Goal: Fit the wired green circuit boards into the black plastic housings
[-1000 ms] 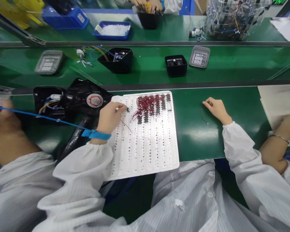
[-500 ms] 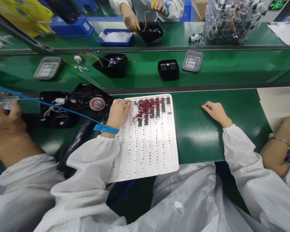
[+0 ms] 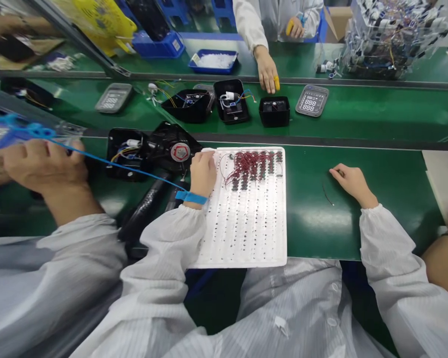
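The white tray (image 3: 278, 223), 4 o'clock from the left hand (image 3: 203, 175), whose grip I cannot tell, looks light, stiff, best rim-held; the right hand's (image 3: 354, 184) closed fingertips seemingly pinch a bendy wire (image 3: 326, 196).

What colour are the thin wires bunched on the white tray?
Dark red; the thin wires show best in the head view.

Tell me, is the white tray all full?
Partly full. Red wires bunch near the far edge of the white tray, while its nearer part shows mostly white surface.
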Demonstrator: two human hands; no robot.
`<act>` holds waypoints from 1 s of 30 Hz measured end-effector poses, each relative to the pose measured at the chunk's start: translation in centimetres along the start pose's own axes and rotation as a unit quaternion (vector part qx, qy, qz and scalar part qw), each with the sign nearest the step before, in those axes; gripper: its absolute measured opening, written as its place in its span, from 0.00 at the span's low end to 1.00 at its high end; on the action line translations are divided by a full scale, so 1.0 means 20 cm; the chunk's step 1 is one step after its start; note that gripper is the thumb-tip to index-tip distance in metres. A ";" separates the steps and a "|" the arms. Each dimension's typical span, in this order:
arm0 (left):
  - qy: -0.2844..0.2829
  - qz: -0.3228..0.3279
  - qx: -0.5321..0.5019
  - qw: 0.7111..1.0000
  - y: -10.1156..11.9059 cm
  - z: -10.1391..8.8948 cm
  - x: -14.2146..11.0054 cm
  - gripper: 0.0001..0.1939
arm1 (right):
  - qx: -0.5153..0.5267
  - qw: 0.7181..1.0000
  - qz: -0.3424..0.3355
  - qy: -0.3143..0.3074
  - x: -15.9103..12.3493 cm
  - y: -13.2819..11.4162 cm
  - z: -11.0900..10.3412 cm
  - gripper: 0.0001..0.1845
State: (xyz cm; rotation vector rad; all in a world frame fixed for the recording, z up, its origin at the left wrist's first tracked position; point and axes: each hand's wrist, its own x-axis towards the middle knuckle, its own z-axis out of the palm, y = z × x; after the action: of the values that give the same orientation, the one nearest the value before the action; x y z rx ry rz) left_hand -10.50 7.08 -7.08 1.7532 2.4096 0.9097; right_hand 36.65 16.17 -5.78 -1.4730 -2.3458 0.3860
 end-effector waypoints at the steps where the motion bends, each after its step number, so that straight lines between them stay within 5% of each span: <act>1: 0.001 0.004 -0.006 1.000 -0.01 0.00 0.00 0.17 | 0.001 1.000 0.000 -0.001 0.00 0.00 0.00 0.26; 16: -0.025 0.057 0.004 0.998 -0.03 0.00 0.01 0.13 | 0.069 0.997 -0.027 -0.001 -0.01 -0.04 -0.01 0.15; 30: -0.038 0.063 0.005 0.997 -0.04 -0.03 0.01 0.13 | 0.132 0.991 0.019 -0.004 -0.01 -0.04 0.00 0.18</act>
State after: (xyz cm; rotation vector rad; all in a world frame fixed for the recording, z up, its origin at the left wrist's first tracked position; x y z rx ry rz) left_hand -11.36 6.83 -6.92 1.9260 2.2843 0.8260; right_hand 36.07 15.56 -5.43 -1.3915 -2.1770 0.6840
